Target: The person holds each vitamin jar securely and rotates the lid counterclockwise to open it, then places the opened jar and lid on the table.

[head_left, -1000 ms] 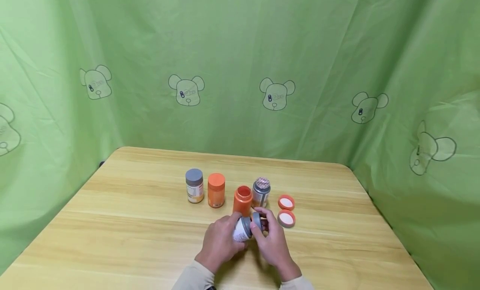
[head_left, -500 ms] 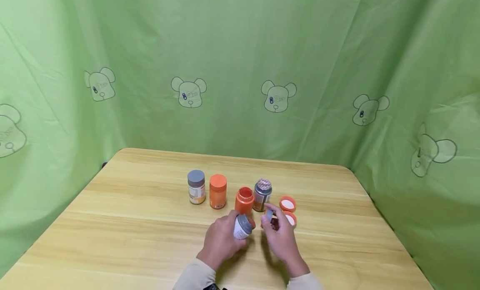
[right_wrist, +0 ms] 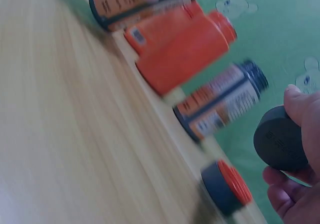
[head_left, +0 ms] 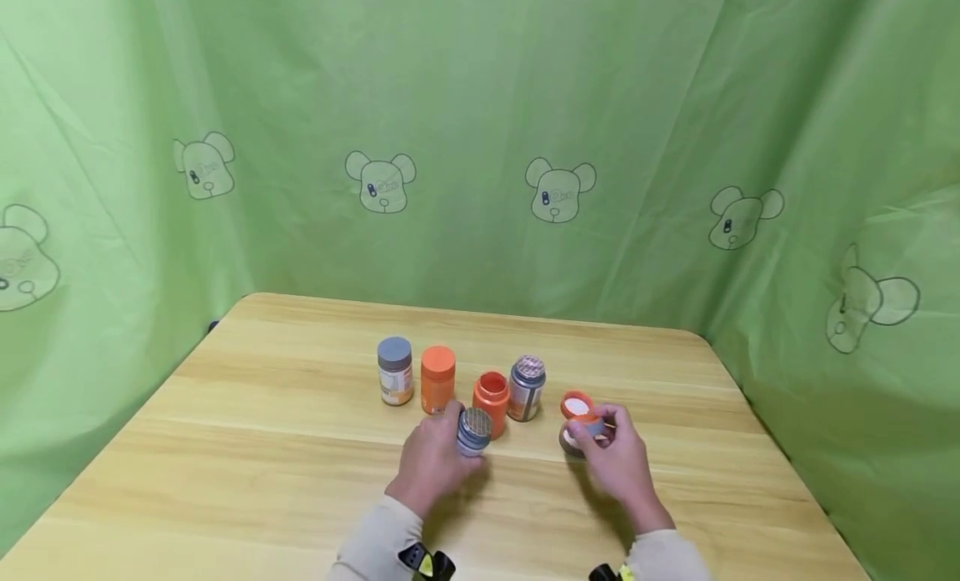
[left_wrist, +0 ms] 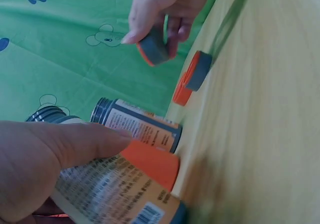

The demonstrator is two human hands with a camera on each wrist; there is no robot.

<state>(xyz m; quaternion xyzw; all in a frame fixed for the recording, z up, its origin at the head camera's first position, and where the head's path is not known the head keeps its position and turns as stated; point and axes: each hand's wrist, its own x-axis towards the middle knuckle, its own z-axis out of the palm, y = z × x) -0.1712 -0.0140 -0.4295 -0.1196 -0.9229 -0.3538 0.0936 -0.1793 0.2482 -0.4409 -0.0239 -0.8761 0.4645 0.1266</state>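
My left hand [head_left: 431, 460] grips a grey supplement bottle [head_left: 474, 435] with a bare neck and a patterned seal over its mouth; its printed label [left_wrist: 115, 194] shows in the left wrist view. My right hand [head_left: 624, 460] pinches a grey cap [right_wrist: 280, 139] with an orange inside, held above the table. Below it a second grey cap [right_wrist: 225, 186] lies inside up, beside an orange cap [head_left: 577, 404]. Just behind my left hand stands an open orange bottle [head_left: 491, 398], with another uncapped, sealed grey bottle [head_left: 527, 389] to its right.
Further left stand a bottle with a grey lid [head_left: 395, 371] and an orange bottle with its lid on [head_left: 438, 377]. All rest on a wooden table [head_left: 262, 448]. A green curtain [head_left: 465, 256] hangs behind the table and along its sides.
The right hand has lifted the cap off the held bottle and carried it right, over the loose caps. The left hand has tipped the bottle more upright and shifted it slightly left.
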